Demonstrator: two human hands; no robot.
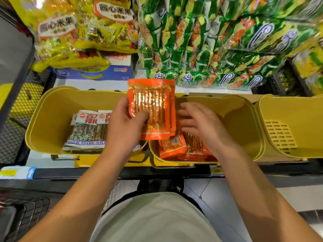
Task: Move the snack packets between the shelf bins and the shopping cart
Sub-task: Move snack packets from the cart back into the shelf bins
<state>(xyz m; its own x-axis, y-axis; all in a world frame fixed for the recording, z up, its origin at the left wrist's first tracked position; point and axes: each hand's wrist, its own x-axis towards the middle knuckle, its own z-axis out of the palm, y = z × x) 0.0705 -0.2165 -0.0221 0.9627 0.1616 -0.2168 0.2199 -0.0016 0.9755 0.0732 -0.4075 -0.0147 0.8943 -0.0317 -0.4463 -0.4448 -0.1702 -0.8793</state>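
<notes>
progress: partway, I'd guess; orange packets [172, 145] remain in the middle bin [244, 119], at 5 o'clock from the raised stack
left hand [125, 124]: thumb and fingers clamped on a stack of orange packets [151, 105], held above the bins
right hand [201, 124]: fingers spread, holding nothing (blurry), over the middle bin
cart [26, 212]: 7 o'clock, contents unclear

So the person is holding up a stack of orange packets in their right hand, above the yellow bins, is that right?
Not quite: the head view shows the left hand holding up the orange packets above the yellow bins. The right hand is open, holding nothing.
</notes>
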